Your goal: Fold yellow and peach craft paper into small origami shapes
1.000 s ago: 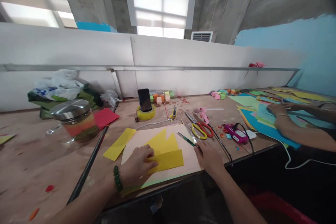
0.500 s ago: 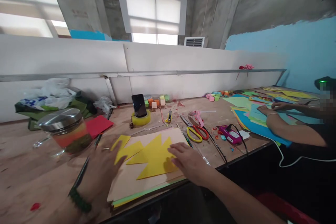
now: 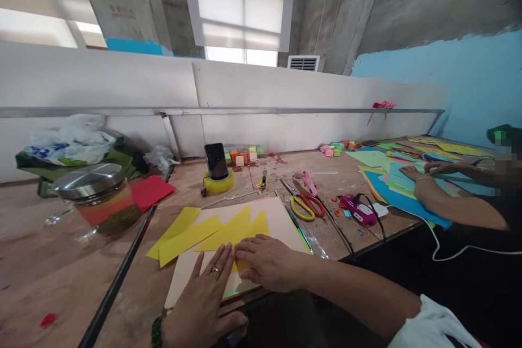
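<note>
A yellow paper cutout with pointed tips [image 3: 230,231] lies on a stack of pale peach paper [image 3: 281,220]. My left hand [image 3: 204,291], with a ring on one finger, rests on the near part of the stack, fingers stretched out to the cutout's lower edge. Beside it my right hand [image 3: 273,263] lies over the cutout's lower right part, fingers extended and thumb apart. The two hands' fingertips meet and hide part of the yellow paper. Yellow paper strips [image 3: 190,236] overlap the stack's left side.
Scissors [image 3: 304,204], a pink glue gun [image 3: 308,182] and a purple power strip [image 3: 359,209] lie to the right. A phone [image 3: 216,160] stands in a yellow tape roll [image 3: 220,182]. At left is a lidded glass jar [image 3: 98,201]. A co-worker's arm [image 3: 452,204] reaches over coloured paper.
My left hand has moved right and nearer, off the yellow strips and onto the stack. The right hand has slid left and down the cutout, meeting the left. The strips now lie further left.
</note>
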`<state>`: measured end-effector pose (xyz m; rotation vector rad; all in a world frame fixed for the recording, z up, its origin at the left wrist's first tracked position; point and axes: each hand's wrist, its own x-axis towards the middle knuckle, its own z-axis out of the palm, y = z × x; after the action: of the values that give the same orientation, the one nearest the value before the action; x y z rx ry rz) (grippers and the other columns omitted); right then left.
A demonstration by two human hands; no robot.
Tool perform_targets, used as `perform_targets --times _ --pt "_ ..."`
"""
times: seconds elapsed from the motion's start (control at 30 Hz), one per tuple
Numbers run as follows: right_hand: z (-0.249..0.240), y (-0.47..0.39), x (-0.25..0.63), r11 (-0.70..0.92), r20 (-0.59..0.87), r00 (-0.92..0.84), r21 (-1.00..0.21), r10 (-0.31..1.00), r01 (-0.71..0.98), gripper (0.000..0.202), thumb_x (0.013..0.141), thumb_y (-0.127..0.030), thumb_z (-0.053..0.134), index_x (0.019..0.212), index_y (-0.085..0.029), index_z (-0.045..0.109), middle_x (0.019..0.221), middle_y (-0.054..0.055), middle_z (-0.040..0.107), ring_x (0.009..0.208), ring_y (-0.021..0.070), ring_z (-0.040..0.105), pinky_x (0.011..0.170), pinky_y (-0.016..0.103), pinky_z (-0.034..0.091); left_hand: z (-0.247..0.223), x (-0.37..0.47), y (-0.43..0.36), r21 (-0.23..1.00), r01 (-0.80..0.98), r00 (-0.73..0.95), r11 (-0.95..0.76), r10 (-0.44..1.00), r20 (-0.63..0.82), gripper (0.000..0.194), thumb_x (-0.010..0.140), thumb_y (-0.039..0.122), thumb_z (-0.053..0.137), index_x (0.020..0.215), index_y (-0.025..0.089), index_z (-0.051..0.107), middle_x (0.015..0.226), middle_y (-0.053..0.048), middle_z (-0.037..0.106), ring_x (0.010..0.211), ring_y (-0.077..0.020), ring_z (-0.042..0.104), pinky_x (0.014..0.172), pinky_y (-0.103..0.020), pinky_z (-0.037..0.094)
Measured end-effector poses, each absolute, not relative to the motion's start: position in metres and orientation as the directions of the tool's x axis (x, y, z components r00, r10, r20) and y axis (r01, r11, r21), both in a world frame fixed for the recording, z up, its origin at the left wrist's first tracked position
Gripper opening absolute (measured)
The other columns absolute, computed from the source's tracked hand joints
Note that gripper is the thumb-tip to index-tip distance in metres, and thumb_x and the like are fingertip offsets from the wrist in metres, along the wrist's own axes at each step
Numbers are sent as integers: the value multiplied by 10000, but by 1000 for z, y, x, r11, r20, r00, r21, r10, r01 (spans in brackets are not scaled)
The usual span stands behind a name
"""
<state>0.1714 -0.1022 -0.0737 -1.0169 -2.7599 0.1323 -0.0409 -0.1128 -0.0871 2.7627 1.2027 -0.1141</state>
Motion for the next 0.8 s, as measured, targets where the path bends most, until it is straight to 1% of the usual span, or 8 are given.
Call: perform_targets --times 0.07,0.13,0.3,0.4,0.47,0.57,0.67,0.8 --pt "-74 -98 173 776 139 -764 -145 630 614 367 972 -350 459 1252 -137 562 1290 140 611 1169 228 564 986 387 431 -89 -40 -113 87 737 675 -670 727 -126 987 775 771 452 1500 148 208 1548 -159 199 1431 -364 219 1144 -601 177" --pt "-74 -92 177 766 120 -758 -144 641 626 363 967 -346 474 1260 -150 561 1317 125 596 1190 228 555 998 381 424 -91 -40 -114 90 737 676 -670 727 -125 993 764 763 484 1501 158 206 1548 -164 200 1432 -364 214 1141 -612 170" --pt "-75 -69 199 620 92 -613 -145 785 771 306 957 -269 504 1226 -142 575 1336 121 578 1227 227 531 1022 357 406 -87 -38 -115 97 755 655 -648 742 -142 1048 709 776 540 1506 178 215 1553 -164 186 1434 -372 200 1150 -607 138" --pt "-76 -56 214 563 104 -553 -135 826 815 262 959 -236 489 1189 -152 583 1291 115 597 1204 214 538 1021 352 392 -81 -36 -116 107 770 637 -629 747 -189 1079 699 810 505 1504 152 214 1554 -170 156 1438 -375 177 1147 -617 125" --pt "-77 -50 221 537 112 -526 -126 843 834 244 958 -224 482 1170 -150 578 1265 125 598 1185 215 541 1005 360 390 -80 -35 -116 113 764 644 -635 743 -182 1078 703 807 505 1501 140 221 1552 -176 157 1437 -378 177 1142 -629 127" --pt "-78 -47 226 500 108 -489 -110 865 859 214 959 -219 476 1134 -150 577 1220 129 605 1150 214 546 970 355 393 -84 -36 -117 105 751 661 -652 741 -118 1054 704 794 524 1499 162 242 1547 -173 201 1429 -380 213 1141 -626 147" --pt "-78 -45 226 474 93 -466 -97 880 875 198 966 -231 466 1101 -151 586 1180 120 615 1119 208 549 936 335 399 -90 -39 -121 74 773 634 -630 770 -72 999 737 776 505 1492 163 281 1541 -164 229 1423 -373 237 1150 -602 164" --pt "-73 -43 223 458 59 -454 -90 889 885 204 967 -269 470 1030 -157 628 1114 101 643 1076 207 563 887 305 414 -92 -44 -129 21 814 580 -580 812 -58 908 788 721 500 1473 147 337 1530 -146 241 1418 -359 255 1165 -568 186"
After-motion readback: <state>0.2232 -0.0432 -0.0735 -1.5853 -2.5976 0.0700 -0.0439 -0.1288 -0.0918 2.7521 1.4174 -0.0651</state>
